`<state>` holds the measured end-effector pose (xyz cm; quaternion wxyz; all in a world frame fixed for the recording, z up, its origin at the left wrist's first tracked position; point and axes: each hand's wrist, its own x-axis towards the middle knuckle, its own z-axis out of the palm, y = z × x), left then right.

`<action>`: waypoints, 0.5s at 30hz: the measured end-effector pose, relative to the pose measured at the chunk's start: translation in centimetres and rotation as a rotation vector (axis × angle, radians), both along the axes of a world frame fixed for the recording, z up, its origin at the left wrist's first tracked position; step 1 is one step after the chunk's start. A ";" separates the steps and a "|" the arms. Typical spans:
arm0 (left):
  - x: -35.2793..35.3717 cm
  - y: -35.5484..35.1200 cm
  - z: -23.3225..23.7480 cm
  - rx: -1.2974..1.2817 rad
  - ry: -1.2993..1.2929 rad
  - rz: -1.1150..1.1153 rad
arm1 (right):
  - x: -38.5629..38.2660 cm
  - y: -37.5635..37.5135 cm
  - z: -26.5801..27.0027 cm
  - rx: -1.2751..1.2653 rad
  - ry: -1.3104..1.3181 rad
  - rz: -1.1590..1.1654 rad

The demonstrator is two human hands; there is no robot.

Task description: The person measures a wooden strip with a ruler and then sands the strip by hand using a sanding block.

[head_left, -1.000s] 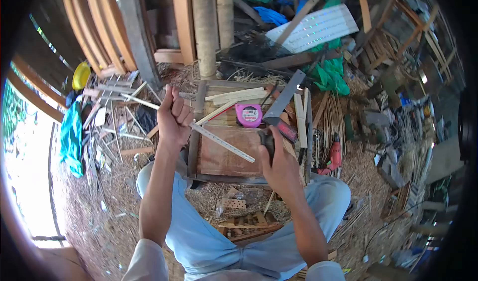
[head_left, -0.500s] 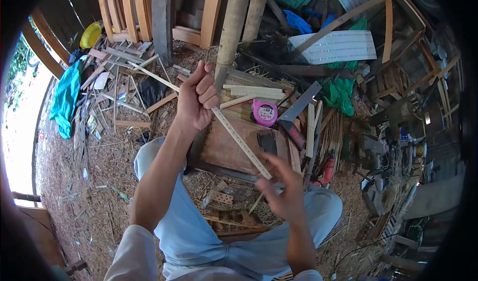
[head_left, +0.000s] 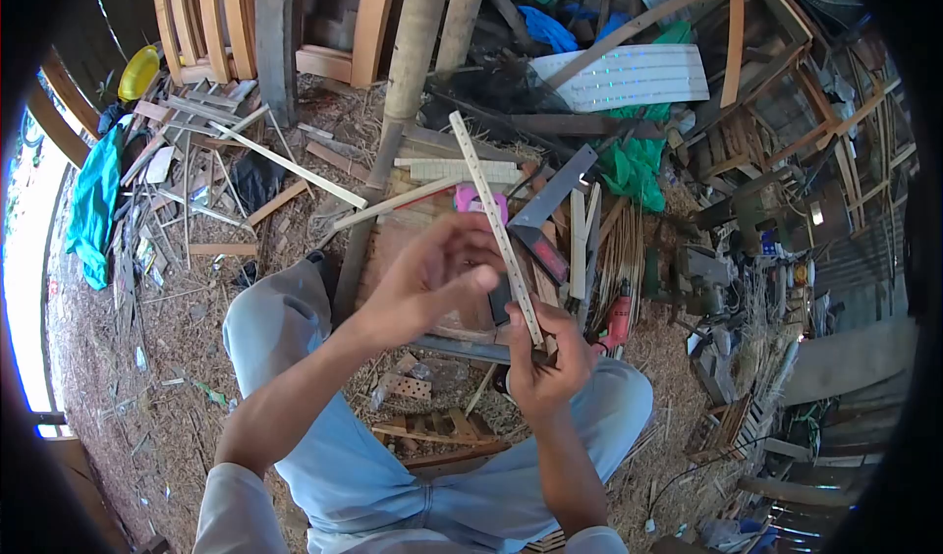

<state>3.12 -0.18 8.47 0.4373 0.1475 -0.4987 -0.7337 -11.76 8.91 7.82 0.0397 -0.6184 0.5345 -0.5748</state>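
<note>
My right hand (head_left: 550, 369) pinches the lower end of a thin, pale wooden strip (head_left: 478, 173) with a row of small, evenly spaced holes along its face. The strip slants up and to the left over the low wooden bench (head_left: 385, 249). Just left of its middle is my left hand (head_left: 422, 284), fingers apart and curved, holding nothing. Behind the strip, a pink tape measure (head_left: 470, 198) is partly hidden by it. A handsaw (head_left: 558, 198) with a dark handle lies to the right on the bench.
More pale strips (head_left: 457, 171) lie at the bench's far end. A red power tool (head_left: 618, 320) stands by my right knee. Wood scraps (head_left: 211, 127) litter the ground at left. A bamboo post (head_left: 417, 53) rises behind the bench, with a green plastic bag (head_left: 637, 173) at right.
My left hand has let go of the strip and come down, its fist now opened. My right hand has closed on the strip's lower end. The strip stands steeper, and the view has shifted.
</note>
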 end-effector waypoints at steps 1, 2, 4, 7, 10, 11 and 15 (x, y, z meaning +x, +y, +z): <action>-0.2 0.3 -0.3 0.008 -0.003 -0.001 | 0.1 0.1 -0.1 0.018 0.009 -0.006; -0.4 0.5 -0.6 0.032 -0.039 -0.004 | 0.2 0.1 -0.4 0.026 0.006 -0.005; -0.7 1.1 -0.8 0.116 -0.024 0.015 | 0.3 0.2 -1.2 0.046 0.019 0.016; -0.1 0.6 -1.0 0.139 -0.153 0.048 | 0.3 0.0 -1.1 0.106 0.052 0.011; 0.3 0.1 -1.2 0.153 -0.110 0.113 | 0.7 0.0 -0.1 0.377 -0.217 0.145; 0.6 -0.1 -1.1 0.159 -0.112 0.118 | 0.8 0.1 -0.2 0.383 -0.218 0.150; 1.5 -0.3 0.0 0.183 -0.152 0.091 | 0.7 0.6 0.0 0.596 -0.464 0.253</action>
